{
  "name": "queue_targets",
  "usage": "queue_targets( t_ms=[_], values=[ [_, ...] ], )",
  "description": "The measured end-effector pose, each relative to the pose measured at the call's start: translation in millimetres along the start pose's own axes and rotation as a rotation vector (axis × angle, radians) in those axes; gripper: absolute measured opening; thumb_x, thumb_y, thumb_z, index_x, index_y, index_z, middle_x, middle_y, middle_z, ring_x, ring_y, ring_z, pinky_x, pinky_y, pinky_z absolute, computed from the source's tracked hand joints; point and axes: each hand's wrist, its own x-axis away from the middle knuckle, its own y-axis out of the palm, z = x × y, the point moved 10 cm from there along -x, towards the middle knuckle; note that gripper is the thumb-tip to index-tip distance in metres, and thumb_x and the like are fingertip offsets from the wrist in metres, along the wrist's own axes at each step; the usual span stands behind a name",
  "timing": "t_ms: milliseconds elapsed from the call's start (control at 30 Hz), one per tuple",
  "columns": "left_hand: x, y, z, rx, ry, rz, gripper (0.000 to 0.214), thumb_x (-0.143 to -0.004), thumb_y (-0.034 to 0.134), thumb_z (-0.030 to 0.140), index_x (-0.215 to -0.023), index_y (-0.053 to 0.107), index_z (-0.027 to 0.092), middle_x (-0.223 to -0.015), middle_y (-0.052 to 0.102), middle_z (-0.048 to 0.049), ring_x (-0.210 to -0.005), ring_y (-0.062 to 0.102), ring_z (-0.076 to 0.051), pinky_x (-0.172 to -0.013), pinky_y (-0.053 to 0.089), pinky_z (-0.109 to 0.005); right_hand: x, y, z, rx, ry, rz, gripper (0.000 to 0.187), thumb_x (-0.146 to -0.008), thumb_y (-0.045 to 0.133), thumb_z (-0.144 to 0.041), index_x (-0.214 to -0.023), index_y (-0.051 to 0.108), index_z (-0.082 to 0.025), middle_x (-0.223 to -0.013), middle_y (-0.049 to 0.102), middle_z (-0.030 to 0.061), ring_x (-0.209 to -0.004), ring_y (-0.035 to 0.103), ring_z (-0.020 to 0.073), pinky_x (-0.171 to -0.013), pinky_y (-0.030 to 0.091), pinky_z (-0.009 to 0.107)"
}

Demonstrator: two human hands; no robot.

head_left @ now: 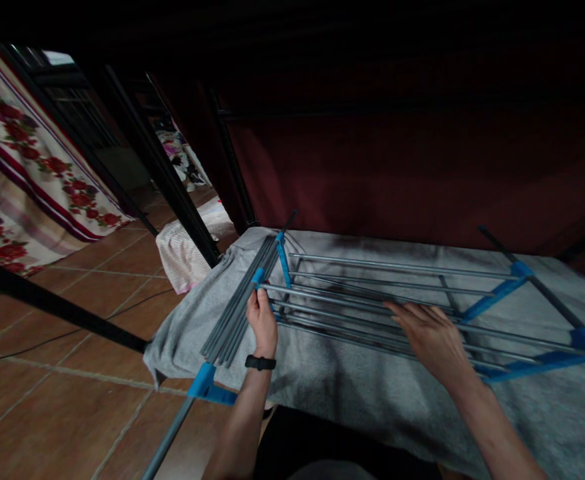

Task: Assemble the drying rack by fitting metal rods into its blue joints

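The rack [342, 299] lay on a grey blanket [317, 380] in front of the person, its long rods running left to right. Nearest, a grey pole [170, 437] jutted past the blanket's edge, over the floor. The left hand [262, 328], a black watch [260, 362] on its wrist, was clasped at a small blue joint [258, 277] where one rod ended. The right hand [430, 337] lay palm down across the rods, well apart from the left; I could not tell whether its fingers curled under any.

Good handling seemed to call for a firm left grip and even, level pressure from the right, so that the rod did not twist at the joint. Fingertips were best kept out of the narrow gaps, where the frame could pinch. The bundle of thin rods [237, 310] beside the left hand looked apt to swing, and the soft blanket might have let everything rock.

To the left lay brown floor tiles [117, 427] and a thin cable [80, 328]. Farther off were a pale striped cloth [180, 257], a black post [160, 163], a dark red hanging [397, 173] and a flowered curtain [75, 193].
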Motion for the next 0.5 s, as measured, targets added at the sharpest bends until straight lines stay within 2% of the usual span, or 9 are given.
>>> queue_targets(
  t_ms=[200, 300, 400, 500],
  values=[
    [-1, 0.3, 5, -0.037, 0.024, 0.016, 0.047, -0.097, 0.053, 0.06, -0.106, 0.071, 0.017, -0.102, 0.073, -0.0096, -0.099, 0.065, -0.025, -0.099, 0.05, -0.039, -1, 3, 0, -0.014, 0.002, -0.024, 0.033, -0.106, 0.046, -0.024, -0.132, 0.067, -0.02, -0.098, 0.074, 0.0064, -0.084, 0.066, 0.0193, -0.079, 0.042, 0.036],
    [0, 0.8, 11, -0.026, 0.029, 0.014, 0.047, -0.096, 0.055, 0.061, -0.105, 0.072, 0.018, -0.103, 0.073, -0.0112, -0.1, 0.065, -0.027, -0.1, 0.05, -0.043, -2, 1, -2, -0.022, 0.046, 0.0, 0.036, -0.106, 0.045, -0.024, -0.137, 0.063, -0.019, -0.101, 0.074, 0.0077, -0.088, 0.067, 0.0215, -0.085, 0.046, 0.039],
    [2, 1.6, 20, -0.023, 0.058, 0.006, 0.045, -0.097, 0.054, 0.058, -0.103, 0.072, 0.018, -0.103, 0.073, -0.0121, -0.1, 0.065, -0.028, -0.098, 0.051, -0.044, 0, -7, -6, -0.054, 0.099, 0.072, 0.043, -0.104, 0.047, -0.022, -0.146, 0.055, -0.023, -0.122, 0.072, 0.011, -0.11, 0.065, 0.0257, -0.102, 0.046, 0.046],
    [0, 0.6, 24, -0.049, 0.094, 0.023, 0.043, -0.098, 0.052, 0.053, -0.102, 0.073, 0.016, -0.1, 0.073, -0.0096, -0.095, 0.064, -0.026, -0.097, 0.05, -0.043, 24, -20, 1, -0.113, 0.211, 0.216, 0.047, -0.102, 0.046, -0.018, -0.147, 0.054, -0.029, -0.136, 0.066, 0.0104, -0.128, 0.058, 0.0272, -0.109, 0.044, 0.05]
  ],
)
